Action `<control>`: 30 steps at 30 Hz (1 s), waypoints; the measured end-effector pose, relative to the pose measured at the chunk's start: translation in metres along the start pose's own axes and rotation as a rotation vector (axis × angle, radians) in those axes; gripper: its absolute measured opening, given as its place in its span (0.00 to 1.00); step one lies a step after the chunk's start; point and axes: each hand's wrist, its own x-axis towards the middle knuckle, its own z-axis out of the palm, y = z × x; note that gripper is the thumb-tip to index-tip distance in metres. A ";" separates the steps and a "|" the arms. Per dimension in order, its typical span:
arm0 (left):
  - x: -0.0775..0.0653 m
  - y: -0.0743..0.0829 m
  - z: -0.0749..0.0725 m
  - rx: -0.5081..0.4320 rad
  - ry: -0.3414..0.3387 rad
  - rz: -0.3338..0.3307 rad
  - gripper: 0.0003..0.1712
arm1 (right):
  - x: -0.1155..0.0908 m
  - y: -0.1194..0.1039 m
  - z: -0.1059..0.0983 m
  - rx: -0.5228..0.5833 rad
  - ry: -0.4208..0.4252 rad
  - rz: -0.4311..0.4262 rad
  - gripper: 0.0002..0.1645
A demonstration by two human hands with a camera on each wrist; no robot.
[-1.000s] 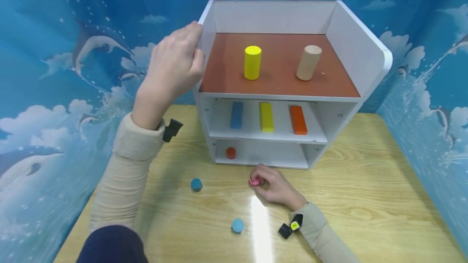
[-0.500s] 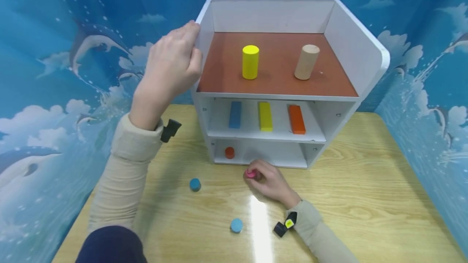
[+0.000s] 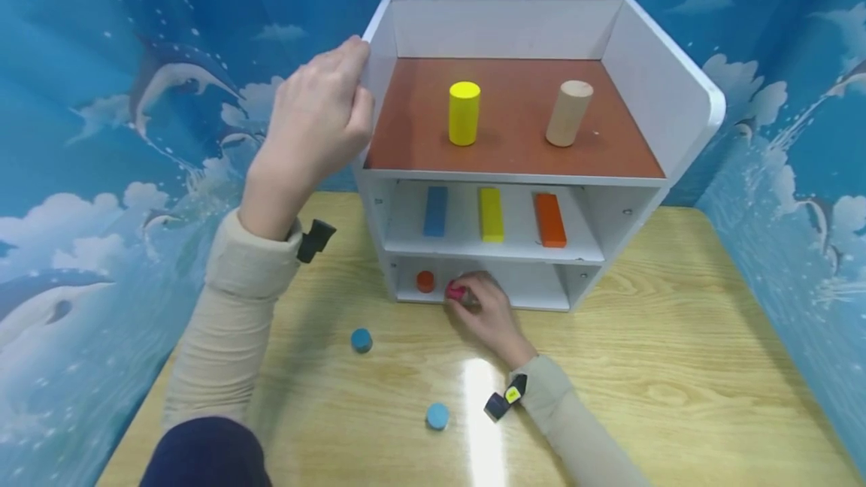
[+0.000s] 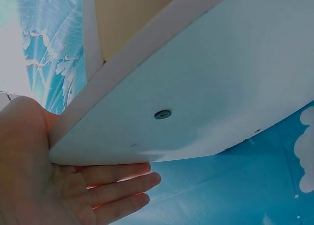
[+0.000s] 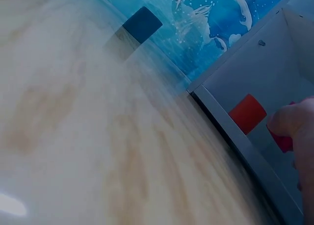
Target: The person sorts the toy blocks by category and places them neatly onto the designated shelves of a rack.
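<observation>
My right hand [image 3: 492, 319] pinches a small pink cylinder block [image 3: 455, 291] between thumb and fingers, over the bottom compartment of the white shelf [image 3: 483, 255]. Just left of it, on that same bottom board, stands a short red cylinder block [image 3: 425, 281]. The right wrist view shows the pink block [image 5: 282, 141] partly hidden by the fingers, close beside the red one [image 5: 248, 113]. Up at the shelf's left side panel, my left hand [image 3: 316, 107] grips the front edge. In the left wrist view the panel [image 4: 191, 97] lies between thumb and fingers.
Two short blue cylinders [image 3: 361, 340] lie apart on the wooden table [image 3: 676, 367]. Blue, yellow and orange bars [image 3: 551, 221] rest on the middle shelf. A yellow cylinder [image 3: 464, 114] and a plain wooden cylinder [image 3: 569, 114] stand on the brown top. An ocean-print curtain [image 3: 88, 134] surrounds everything.
My right hand has carried the pink block forward and slightly left, from the table in front of the shelf into the bottom compartment beside the red block. The left hand keeps its grip.
</observation>
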 end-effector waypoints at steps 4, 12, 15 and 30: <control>0.000 0.000 0.000 -0.003 0.006 0.007 0.30 | 0.003 0.003 0.003 -0.058 0.022 0.013 0.18; 0.001 0.000 0.001 -0.001 0.009 0.009 0.30 | 0.003 0.006 0.004 -0.130 0.021 0.081 0.17; 0.001 0.000 0.001 -0.002 0.010 0.012 0.30 | 0.003 0.007 0.003 -0.136 0.010 0.099 0.16; 0.000 0.000 0.000 -0.004 0.011 0.013 0.30 | 0.002 0.007 0.005 -0.137 -0.020 0.132 0.17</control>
